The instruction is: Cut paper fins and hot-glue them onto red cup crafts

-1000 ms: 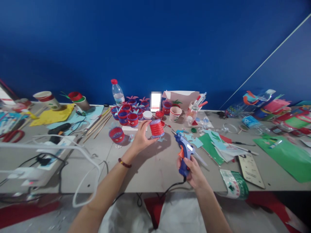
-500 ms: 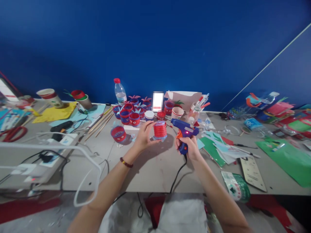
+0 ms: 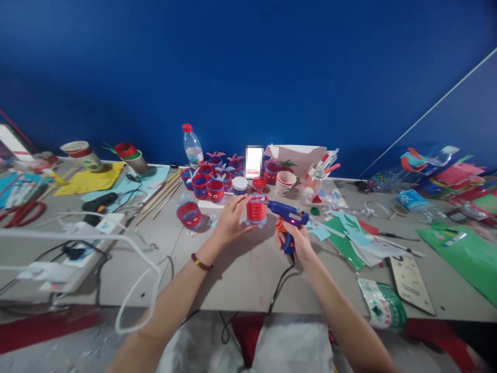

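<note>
A small ribbed red cup (image 3: 257,210) with a bluish rim and base stands in front of me, and my left hand (image 3: 233,220) is closed around its left side. My right hand (image 3: 294,238) grips a blue hot glue gun (image 3: 289,214) with an orange trigger and a lit red light. The glue gun points left, its nozzle at the cup's upper right edge; whether it touches cannot be made out. Behind the cup are a white-lidded jar (image 3: 239,185) and a small red pot (image 3: 259,185). Several red-and-blue decorated cups (image 3: 215,190) stand to the left.
A power strip (image 3: 83,264) with a looping white cable lies left, near wooden sticks (image 3: 163,197) and red scissors (image 3: 25,213). A bottle (image 3: 192,147) stands behind the cups. Paper scraps (image 3: 353,238), a metal plate (image 3: 411,282) and a green-white packet (image 3: 382,305) lie right.
My right hand has brought the glue gun left and slightly down, so its nozzle is now at the red cup's edge. My left hand keeps hold of the cup nearly in place.
</note>
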Tool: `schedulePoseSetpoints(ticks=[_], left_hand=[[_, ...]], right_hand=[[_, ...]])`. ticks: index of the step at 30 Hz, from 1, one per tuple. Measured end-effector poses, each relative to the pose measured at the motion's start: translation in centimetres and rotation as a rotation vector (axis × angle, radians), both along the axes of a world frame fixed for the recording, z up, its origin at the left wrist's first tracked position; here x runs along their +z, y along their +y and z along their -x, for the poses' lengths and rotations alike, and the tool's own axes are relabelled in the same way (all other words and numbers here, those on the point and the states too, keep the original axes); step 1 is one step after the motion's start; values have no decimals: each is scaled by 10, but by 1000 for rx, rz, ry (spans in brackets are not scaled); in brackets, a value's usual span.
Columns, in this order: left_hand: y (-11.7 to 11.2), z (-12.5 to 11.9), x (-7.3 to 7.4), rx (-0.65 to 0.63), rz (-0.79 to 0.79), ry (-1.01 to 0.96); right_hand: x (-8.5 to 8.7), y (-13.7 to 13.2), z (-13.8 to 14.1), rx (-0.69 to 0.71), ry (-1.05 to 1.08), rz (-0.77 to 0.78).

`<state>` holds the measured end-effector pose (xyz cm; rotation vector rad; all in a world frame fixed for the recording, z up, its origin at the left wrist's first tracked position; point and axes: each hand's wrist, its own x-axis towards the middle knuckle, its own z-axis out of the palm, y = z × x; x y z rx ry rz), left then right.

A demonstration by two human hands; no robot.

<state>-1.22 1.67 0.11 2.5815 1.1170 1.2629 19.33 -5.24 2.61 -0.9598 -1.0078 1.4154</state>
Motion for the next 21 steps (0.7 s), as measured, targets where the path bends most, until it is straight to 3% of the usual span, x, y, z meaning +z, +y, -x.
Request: schedulePoseSetpoints(ticks=[21], left_hand=[[-1,-1,1,-2,-96,-11]], right_hand=[[-10,7,-4,-41,-48,11]])
